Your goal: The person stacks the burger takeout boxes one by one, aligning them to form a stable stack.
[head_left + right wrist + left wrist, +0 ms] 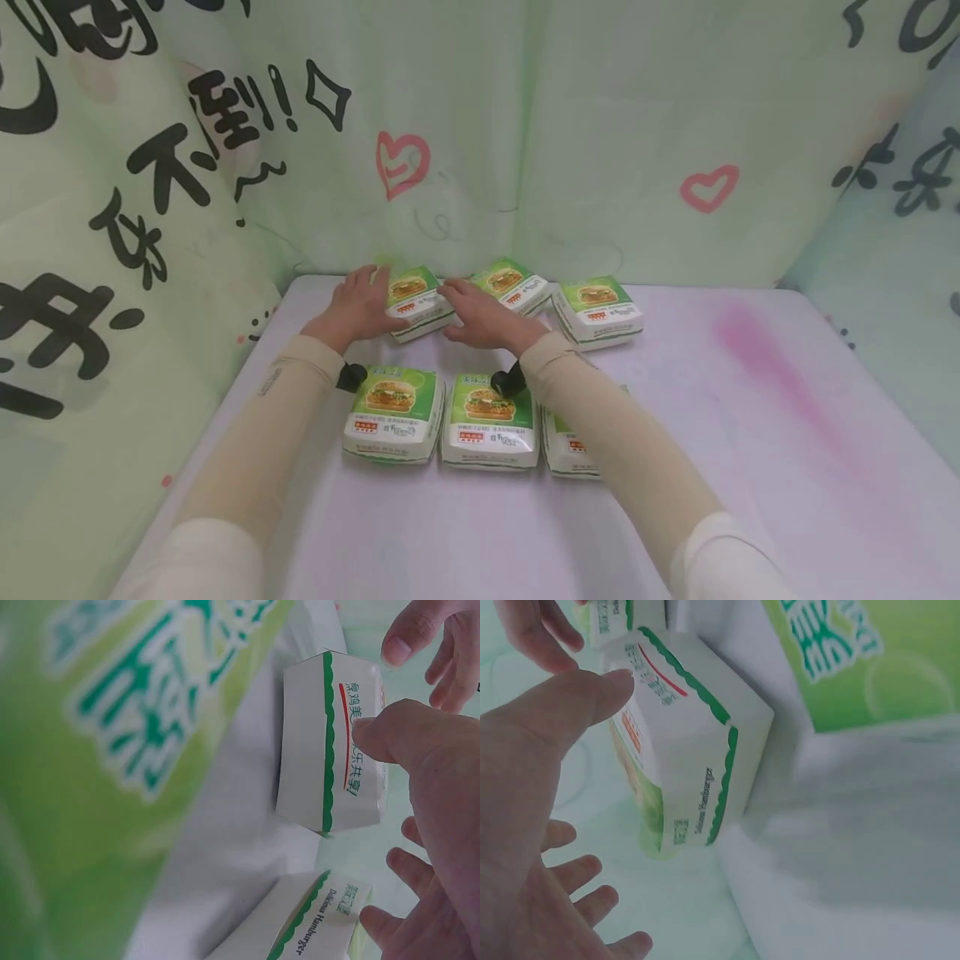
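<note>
Two rows of green-and-white hamburger boxes are on the table. At the back left is one box (422, 317), between my two hands. My left hand (356, 307) is at its left side with the fingers spread, thumb by the box's front face (660, 697). My right hand (482, 315) is at its right side, fingers loosely extended and thumb over its front (360, 772). Whether either hand touches the box, I cannot tell. Beside it, the back middle box (521, 292) is tilted askew, partly behind my right hand. Another box (600, 312) is at the back right.
In front sit a left box (392, 417), a middle box (487, 442) and a right box (570, 458), the last partly hidden by my right forearm. A pale green curtain (600, 125) with writing and hearts rises behind the white table (450, 542).
</note>
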{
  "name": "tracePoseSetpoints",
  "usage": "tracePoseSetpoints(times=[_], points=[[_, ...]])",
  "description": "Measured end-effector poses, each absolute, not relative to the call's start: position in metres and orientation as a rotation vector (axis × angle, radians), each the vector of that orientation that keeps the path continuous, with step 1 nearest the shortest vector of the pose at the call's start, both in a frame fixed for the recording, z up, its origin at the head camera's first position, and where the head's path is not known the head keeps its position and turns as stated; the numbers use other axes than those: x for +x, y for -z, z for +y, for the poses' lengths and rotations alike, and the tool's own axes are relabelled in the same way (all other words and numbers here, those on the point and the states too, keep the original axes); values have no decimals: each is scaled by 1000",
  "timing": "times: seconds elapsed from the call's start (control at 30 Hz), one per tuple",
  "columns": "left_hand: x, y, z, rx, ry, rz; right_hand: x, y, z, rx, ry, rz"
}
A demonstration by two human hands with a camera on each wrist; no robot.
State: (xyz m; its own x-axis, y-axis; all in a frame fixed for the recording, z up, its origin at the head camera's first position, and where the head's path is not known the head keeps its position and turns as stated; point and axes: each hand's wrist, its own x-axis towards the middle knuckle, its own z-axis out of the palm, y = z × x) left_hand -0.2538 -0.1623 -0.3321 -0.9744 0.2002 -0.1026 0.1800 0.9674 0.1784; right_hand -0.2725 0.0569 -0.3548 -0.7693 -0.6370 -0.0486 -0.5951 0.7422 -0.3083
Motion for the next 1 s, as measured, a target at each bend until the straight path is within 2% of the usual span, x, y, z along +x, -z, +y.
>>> tracePoseSetpoints(times=[0.47,1.0], points=[[-278,335,-170,171,-344,2850,-277,357,46,-980,326,2729],[-280,340,-157,112,-257,2777,-276,357,46,-1008,325,2736]])
